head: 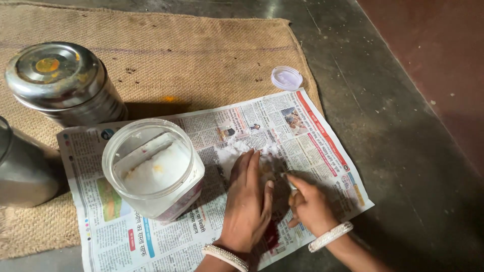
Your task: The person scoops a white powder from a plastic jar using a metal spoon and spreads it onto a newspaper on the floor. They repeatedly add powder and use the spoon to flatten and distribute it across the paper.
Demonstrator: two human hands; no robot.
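Note:
My left hand point(247, 201) lies flat, fingers together, on a newspaper sheet point(312, 131), its fingertips against a small heap of white powder point(233, 152). My right hand point(308, 205) sits just to its right, fingers pinched around a small thin object whose tip shows near the powder; what it is I cannot tell. An open clear plastic jar point(153, 168) partly filled with white powder stands on the paper to the left of my hands. Both wrists wear white bangles.
The newspaper lies over a burlap mat point(191, 55) on a dark stone floor point(403, 151). A lidded steel container point(63, 83) stands at the back left, another steel vessel point(22, 168) at the left edge. A small clear lid point(287, 78) rests beyond the paper.

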